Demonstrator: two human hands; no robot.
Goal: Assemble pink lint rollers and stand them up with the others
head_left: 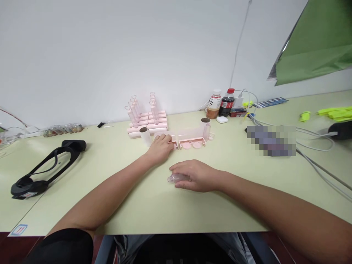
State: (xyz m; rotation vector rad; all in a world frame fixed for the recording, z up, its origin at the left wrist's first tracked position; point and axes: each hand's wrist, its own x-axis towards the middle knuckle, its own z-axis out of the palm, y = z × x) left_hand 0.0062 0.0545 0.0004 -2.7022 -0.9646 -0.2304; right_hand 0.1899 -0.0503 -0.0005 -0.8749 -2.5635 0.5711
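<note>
My right hand [196, 176] is closed around a small clear plastic bottle [177, 178], which lies sideways just above the table, its narrow neck pointing left. My left hand [161, 147] reaches forward with curled fingers at the left end of a pink plastic rack [192, 140]. What its fingertips hold there, if anything, is hidden. Round pink discs [197, 145] lie along the front of the rack. A clear pink tube [206, 131] stands at the rack's right end. Beside my left hand stands a white cardboard tube [145, 136].
Pink boxes [158, 126] with upright heart-topped pieces stand by the wall. Behind the rack are another cardboard tube [205, 121], a milky drink bottle [213, 104] and a cola bottle [227, 102]. A black headset [49, 168] lies left; white cables [316, 165] cross the right side.
</note>
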